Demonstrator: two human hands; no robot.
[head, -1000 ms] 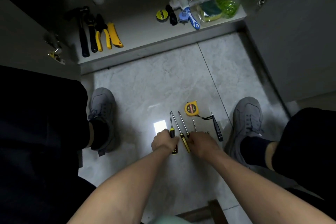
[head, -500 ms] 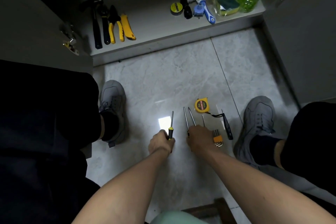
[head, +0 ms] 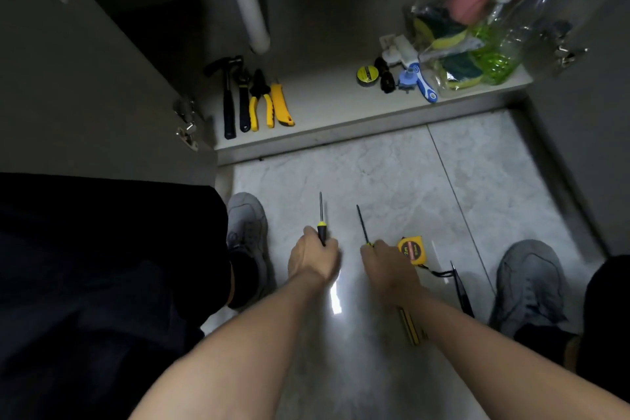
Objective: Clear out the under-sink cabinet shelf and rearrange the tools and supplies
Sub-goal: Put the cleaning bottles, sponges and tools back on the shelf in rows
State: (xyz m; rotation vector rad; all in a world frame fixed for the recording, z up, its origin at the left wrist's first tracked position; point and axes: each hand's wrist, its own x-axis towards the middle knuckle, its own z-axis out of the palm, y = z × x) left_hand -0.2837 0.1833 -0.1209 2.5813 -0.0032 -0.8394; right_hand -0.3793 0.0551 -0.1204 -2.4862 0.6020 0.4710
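My left hand (head: 315,259) grips a black-and-yellow screwdriver (head: 321,218) by the handle, its shaft pointing toward the cabinet. My right hand (head: 385,264) grips a second screwdriver (head: 362,225), shaft also pointing forward. Both are lifted above the marble floor (head: 392,181). A yellow tape measure (head: 411,250) lies just right of my right hand. On the cabinet shelf (head: 327,102), at the left, lie a hammer (head: 227,95), a wrench (head: 243,99), yellow pliers (head: 260,100) and a yellow utility knife (head: 281,106).
On the shelf's right sit a yellow tape roll (head: 367,76), a blue-handled tool (head: 421,80), bagged sponges (head: 443,44) and a green bottle (head: 501,44). A white pipe (head: 245,0) hangs mid-cabinet. A black slim tool (head: 460,286) and a yellow tool (head: 410,327) lie beneath my right arm. My shoes (head: 247,228) flank the floor.
Both hands lifted their screwdrivers off the floor and moved forward toward the cabinet. The view tilted up, showing more of the shelf.
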